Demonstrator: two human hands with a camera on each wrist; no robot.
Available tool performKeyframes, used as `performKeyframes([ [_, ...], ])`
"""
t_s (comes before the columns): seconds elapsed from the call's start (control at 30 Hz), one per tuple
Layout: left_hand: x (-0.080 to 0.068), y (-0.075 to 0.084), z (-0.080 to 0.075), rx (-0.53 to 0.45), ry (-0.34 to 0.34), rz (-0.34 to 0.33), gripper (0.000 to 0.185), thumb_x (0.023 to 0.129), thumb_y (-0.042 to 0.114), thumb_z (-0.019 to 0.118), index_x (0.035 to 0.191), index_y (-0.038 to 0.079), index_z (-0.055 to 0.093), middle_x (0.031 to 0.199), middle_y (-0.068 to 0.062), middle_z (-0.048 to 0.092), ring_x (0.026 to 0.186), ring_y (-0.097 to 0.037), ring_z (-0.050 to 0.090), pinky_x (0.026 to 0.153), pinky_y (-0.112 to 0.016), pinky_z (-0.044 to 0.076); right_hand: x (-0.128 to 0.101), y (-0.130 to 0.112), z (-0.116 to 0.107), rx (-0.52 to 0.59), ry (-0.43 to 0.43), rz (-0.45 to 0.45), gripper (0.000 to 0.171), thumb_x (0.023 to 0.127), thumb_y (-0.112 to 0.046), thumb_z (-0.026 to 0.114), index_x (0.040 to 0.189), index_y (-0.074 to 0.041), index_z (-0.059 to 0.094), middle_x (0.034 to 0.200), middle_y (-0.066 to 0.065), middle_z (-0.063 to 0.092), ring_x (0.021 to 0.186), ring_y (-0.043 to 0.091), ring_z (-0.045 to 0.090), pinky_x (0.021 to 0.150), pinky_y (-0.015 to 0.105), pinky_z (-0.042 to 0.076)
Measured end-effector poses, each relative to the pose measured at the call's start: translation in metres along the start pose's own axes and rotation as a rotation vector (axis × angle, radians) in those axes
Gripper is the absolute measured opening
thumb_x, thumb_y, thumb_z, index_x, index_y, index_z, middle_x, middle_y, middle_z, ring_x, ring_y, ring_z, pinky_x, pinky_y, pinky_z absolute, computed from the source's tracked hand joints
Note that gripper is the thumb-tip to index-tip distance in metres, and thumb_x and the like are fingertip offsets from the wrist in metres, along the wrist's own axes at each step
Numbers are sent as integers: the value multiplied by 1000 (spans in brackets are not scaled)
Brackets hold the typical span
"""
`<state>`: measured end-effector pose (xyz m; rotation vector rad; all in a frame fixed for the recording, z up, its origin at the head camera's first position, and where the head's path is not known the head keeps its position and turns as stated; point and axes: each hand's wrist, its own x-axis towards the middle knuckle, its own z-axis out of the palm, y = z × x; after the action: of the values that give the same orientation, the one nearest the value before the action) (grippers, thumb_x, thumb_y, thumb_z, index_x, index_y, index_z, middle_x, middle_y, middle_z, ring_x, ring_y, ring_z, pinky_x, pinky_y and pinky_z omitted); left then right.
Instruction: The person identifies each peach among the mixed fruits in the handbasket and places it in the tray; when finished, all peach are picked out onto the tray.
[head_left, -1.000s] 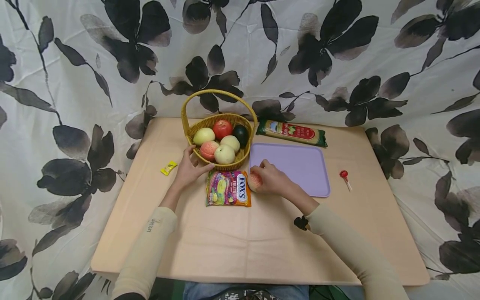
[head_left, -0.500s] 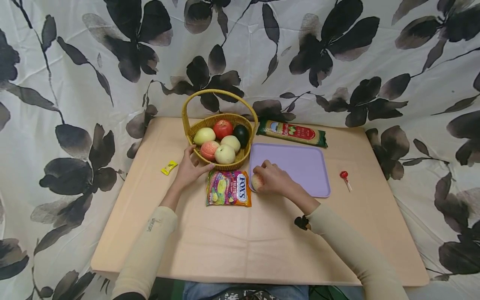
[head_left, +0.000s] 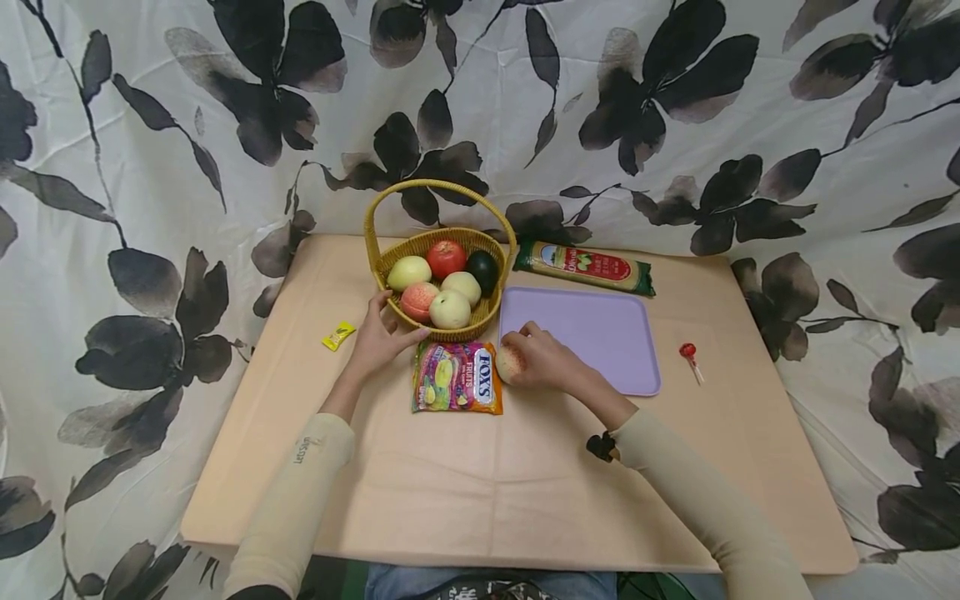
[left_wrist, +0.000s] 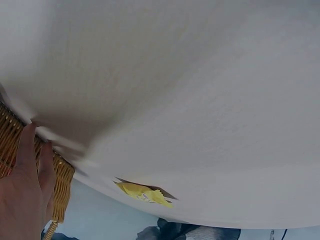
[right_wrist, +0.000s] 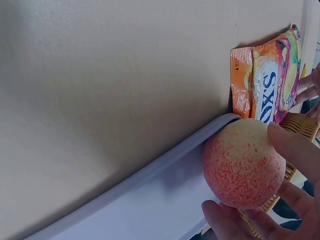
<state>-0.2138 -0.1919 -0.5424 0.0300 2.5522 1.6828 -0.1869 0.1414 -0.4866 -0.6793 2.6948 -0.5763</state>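
From the head view, the right hand (head_left: 542,360) has its fingers curled round a peach (head_left: 508,363) at the near left corner of the purple tray (head_left: 600,333), just beside the candy bag (head_left: 456,377), while the left hand (head_left: 378,335) rests with fairly straight fingers against the outside of the basket (head_left: 390,260), which holds several more fruits. A yellow wrapper (head_left: 337,335) lies left of that hand on the desk (head_left: 480,483), and a lollipop (head_left: 687,350) lies right of the tray. In the left wrist view, the fingers lie flat on the wicker wall, steadying it rather than gripping. In the right wrist view, the peach sits low over the tray's rim, cupped between thumb and fingers. The step in hand looks like setting this fruit onto the tray; the next move would call for lowering it fully inside the rim and easing the fingers off so it does not roll.
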Motion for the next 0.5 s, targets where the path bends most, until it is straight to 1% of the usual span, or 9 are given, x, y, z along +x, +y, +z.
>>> performKeyframes([
  [0.13,0,-1,0,-1,-1,-3,118,82,49,88,166,14,11,174,-17,13,160,-38,21,128,-56,33,-1,-1,-2,-11,-12,11,64,80,-22,88,138,-15,63,130,19,56,108,33,59,86,49,61],
  [0.33,1,-3,-1,-6,-1,4,120,82,47,88,166,12,10,174,-17,12,160,-39,20,128,-57,32,-2,-4,-7,-51,-14,25,67,80,-24,87,142,-17,61,135,19,56,113,38,59,83,55,61],
  [0.5,1,-3,-1,-11,-3,5,119,82,47,88,166,12,11,174,-18,12,160,-38,21,128,-56,32,-1,-8,-12,-82,-27,42,69,80,-23,87,143,-16,60,138,20,55,115,39,60,84,57,61],
])
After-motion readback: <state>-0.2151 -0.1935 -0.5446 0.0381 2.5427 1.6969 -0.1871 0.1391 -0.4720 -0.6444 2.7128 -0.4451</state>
